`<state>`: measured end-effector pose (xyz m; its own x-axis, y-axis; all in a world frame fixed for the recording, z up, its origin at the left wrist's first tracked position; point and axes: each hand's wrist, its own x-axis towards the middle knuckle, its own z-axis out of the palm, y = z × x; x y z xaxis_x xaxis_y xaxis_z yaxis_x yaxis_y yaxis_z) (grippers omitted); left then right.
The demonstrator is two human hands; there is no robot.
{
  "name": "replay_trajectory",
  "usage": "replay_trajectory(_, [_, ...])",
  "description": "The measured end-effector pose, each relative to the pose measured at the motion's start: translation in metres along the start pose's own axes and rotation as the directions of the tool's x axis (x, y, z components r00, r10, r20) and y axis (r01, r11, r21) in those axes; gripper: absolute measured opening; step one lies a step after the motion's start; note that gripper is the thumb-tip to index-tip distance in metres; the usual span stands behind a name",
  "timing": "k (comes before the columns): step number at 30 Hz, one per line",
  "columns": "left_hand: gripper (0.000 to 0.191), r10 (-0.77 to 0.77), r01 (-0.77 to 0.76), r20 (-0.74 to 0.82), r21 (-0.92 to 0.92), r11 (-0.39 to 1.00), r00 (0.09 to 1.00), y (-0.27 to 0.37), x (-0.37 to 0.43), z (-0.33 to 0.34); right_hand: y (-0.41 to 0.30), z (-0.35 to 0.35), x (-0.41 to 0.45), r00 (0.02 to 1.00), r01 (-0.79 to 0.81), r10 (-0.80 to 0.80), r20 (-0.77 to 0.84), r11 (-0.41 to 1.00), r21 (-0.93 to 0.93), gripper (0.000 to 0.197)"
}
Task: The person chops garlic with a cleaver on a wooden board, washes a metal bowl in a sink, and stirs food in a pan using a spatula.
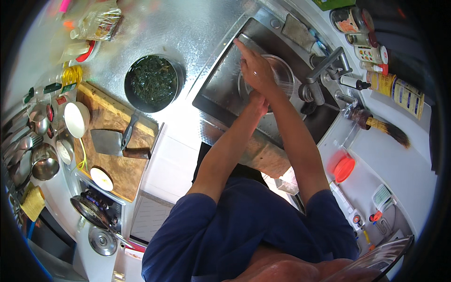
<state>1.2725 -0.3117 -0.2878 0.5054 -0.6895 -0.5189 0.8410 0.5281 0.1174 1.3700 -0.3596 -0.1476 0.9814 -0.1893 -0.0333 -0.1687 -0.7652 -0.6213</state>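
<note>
Both bare hands are together over the kitchen sink (218, 102). My right hand (256, 68) stretches over a round metal basin (289, 67), fingers extended and nothing seen in it. Beneath its wrist lies my left hand (259, 101), close against it, with its fingers mostly hidden. Water runs from the faucet (315, 83) into the basin, beside the right forearm. To the left of the sink, a metal pot (180, 75) holds dark green leafy pieces in liquid.
A wooden cutting board (116, 176) bears a cleaver (107, 142), a peeler-like tool with a dark handle (129, 130) and a white bowl (75, 120). A frying pan (90, 211) sits on the stove. Jars (348, 21) and a brush (387, 130) stand along the right.
</note>
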Motion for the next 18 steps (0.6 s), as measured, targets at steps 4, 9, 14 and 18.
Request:
replay_trajectory(4, [0.034, -0.178, 0.179, 0.024, -0.026, 0.984, 0.984, 0.002, -0.006, 0.003, 0.013, 0.012, 0.020, 0.999, -0.039, 0.041, 0.030, 0.998, -0.055, 0.078])
replay_trajectory(9, [0.023, -0.152, 0.148, -0.057, -0.058, 0.987, 0.987, 0.010, -0.027, 0.014, 0.032, 0.025, -0.009, 0.954, 0.149, -0.161, 0.251, 0.986, 0.069, 0.047])
replay_trajectory(14, [0.022, -0.156, 0.163, -0.323, -0.006, 0.987, 0.933, 0.011, -0.045, 0.025, 0.043, 0.007, -0.043, 0.946, -0.213, 0.075, 0.315, 0.878, 0.430, 0.016])
replay_trajectory(18, [0.019, -0.203, 0.209, -0.300, -0.013, 0.978, 0.932, 0.011, -0.041, 0.013, 0.089, 0.025, -0.074, 0.931, -0.362, 0.364, -0.029, 0.931, 0.042, 0.015])
